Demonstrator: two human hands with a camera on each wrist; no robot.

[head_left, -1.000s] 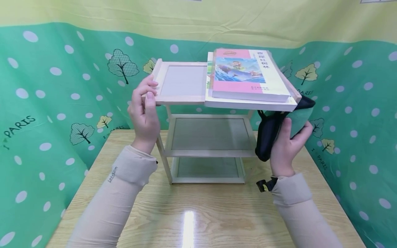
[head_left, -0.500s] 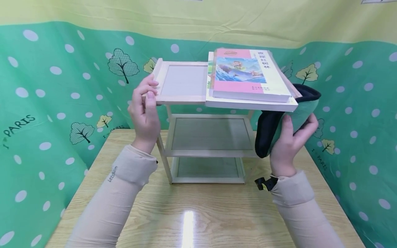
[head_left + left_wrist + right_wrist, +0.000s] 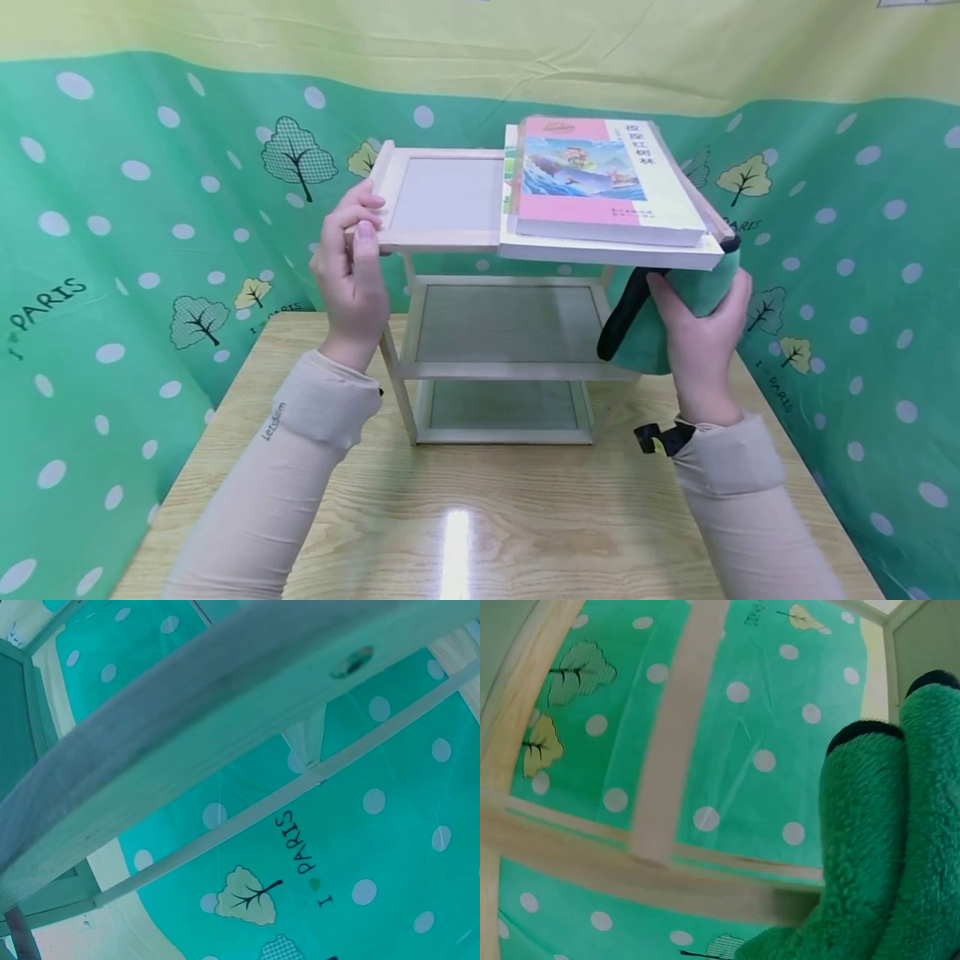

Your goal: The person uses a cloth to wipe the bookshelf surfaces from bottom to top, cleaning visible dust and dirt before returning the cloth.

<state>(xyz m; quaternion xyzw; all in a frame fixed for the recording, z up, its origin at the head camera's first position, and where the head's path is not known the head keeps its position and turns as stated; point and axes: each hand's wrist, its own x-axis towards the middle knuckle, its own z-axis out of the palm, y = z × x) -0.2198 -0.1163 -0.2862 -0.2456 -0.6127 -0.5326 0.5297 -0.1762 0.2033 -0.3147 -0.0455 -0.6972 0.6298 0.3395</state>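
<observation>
The left hand [image 3: 351,271] grips the left edge of the top shelf of a pale wooden rack [image 3: 441,242], thumb in front. At the rack's right side the right hand [image 3: 705,346] holds a green, black-edged soft item [image 3: 652,346], just below the books' right corner. In the right wrist view the fuzzy green fabric [image 3: 864,825] fills the right side beside the rack's bars [image 3: 671,735]. A pink-and-white book [image 3: 581,208] lies on a larger book [image 3: 607,252] on the top shelf's right half. In the left wrist view a fingertip [image 3: 22,937] shows beside the frame.
The rack's middle shelf [image 3: 513,325] and bottom shelf [image 3: 502,408] lie below the top one. It stands on a wood-grain table [image 3: 525,517]. A green and yellow curtain [image 3: 150,250] with dots and trees hangs behind and on both sides.
The right hand has turned and shifted with the green item, whose dark opening has tipped out of sight and whose lower end has swung left. The left hand, rack and books look unmoved.
</observation>
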